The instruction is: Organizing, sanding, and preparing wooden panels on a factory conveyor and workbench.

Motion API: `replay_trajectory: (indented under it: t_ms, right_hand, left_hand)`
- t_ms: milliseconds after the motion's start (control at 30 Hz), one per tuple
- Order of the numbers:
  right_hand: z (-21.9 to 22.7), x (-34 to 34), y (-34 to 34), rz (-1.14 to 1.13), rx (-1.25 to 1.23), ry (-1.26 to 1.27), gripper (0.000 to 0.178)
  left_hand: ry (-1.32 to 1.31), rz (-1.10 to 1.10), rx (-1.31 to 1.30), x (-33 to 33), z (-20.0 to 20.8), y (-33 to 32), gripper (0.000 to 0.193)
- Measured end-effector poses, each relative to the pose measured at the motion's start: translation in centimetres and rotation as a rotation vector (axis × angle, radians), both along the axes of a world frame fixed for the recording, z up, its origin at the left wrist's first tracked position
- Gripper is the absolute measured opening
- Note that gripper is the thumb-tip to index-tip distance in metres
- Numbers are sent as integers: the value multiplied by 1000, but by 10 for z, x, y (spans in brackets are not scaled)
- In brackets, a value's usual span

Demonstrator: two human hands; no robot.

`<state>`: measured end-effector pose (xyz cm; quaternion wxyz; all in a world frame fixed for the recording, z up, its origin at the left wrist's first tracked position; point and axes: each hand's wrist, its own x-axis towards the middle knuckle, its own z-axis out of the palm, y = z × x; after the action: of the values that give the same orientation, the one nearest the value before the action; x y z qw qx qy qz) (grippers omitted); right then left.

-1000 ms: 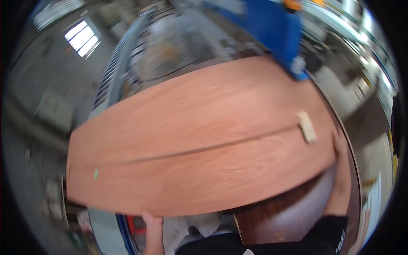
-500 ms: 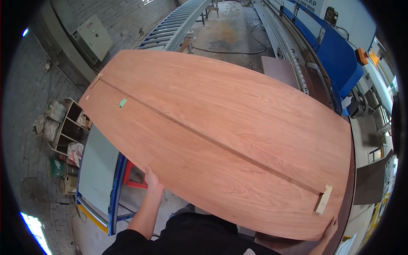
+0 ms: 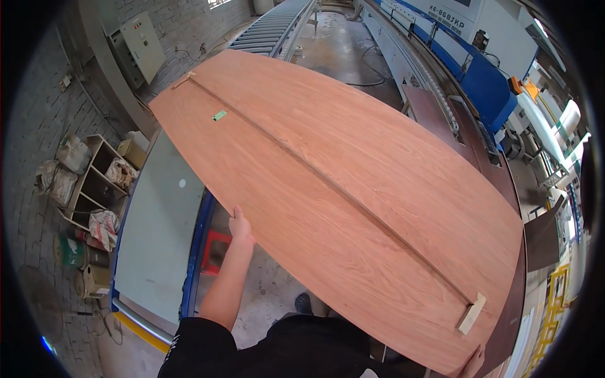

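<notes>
A large reddish-brown wooden panel (image 3: 296, 252) fills the middle, slanting from far left to near right. A narrow wooden strip (image 3: 340, 189) runs lengthwise over it, with pale tape (image 3: 183, 80) across its far end and a wider pale piece (image 3: 471, 314) across its near end. A small green sticker (image 3: 219, 115) lies on the panel beside the strip. My left hand (image 3: 241, 230) grips the panel's left long edge, thumb up, its other fingers mostly hidden underneath. At the near right corner my right hand (image 3: 472, 361) is closed on the panel's edge, partly hidden.
A grey-topped table with a blue frame (image 3: 154, 233) stands left, beside a red stool (image 3: 216, 252). Shelves with bags (image 3: 97, 183) line the wall. A roller conveyor (image 3: 271, 31) lies beyond the panel; a blue-and-white machine (image 3: 482, 88) runs along the right, with a dark brown board (image 3: 435, 116) near it.
The panel has turned clockwise: its far end has swung away and right, its near end closer to me. My left hand has moved slightly right and away; both hands keep their hold.
</notes>
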<state>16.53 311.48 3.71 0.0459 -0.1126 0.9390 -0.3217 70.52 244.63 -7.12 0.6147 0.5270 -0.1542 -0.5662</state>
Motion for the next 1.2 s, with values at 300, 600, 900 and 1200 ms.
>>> replay_trajectory:
  t_ms: [300,600,900,1200]
  right_hand:
    - [-44,77,78,-221,202,49,68]
    - [-46,181,90,-336,45,-87,71]
    - [-39,263,111,-233,-268,-283,46]
    - [-107,318,155,-247,-917,-584,44]
  left_hand:
    - [-115,-82,98,37,-15,-32,52]
    - [-1,-272,-197,29,19,41,46]
    - [8,-415,-313,-27,54,269,63]
    - [-160,-401,-410,4,32,248,71]
